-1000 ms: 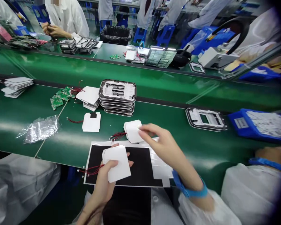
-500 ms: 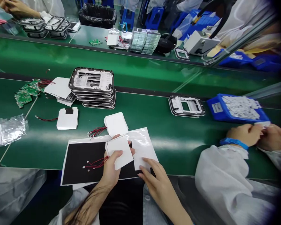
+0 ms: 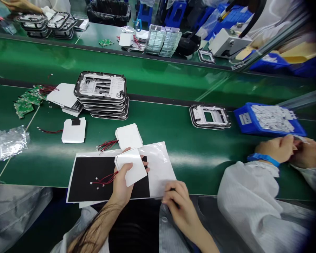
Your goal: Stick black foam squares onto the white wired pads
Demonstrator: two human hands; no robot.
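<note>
My left hand (image 3: 123, 181) grips a small stack of flat white square packs (image 3: 133, 168), thumb on top and fingers beneath. Thin red and black wires with small white plugs trail from its left side. Below lies a black sheet (image 3: 91, 179) on a larger white sheet (image 3: 162, 168) at the bench's front edge. My right hand (image 3: 178, 198) is at the white sheet's lower right corner, fingers curled together and blurred; whether anything is between them is hidden. Another stack of wired white packs (image 3: 129, 136) lies just beyond the sheets.
Stacked frames (image 3: 101, 91), white squares (image 3: 61, 95), green circuit boards (image 3: 28, 100), a single wired pack (image 3: 73, 130) and a clear plastic bag (image 3: 7, 144) are to the left. Rightward are more frames (image 3: 210, 116), a blue bin (image 3: 249, 123) of white parts and a co-worker's hands (image 3: 277, 149).
My right hand has moved right and down off the sheet, its fingers curling in. The white piece that overlapped the black sheet's right side no longer shows there. My left hand keeps its hold.
</note>
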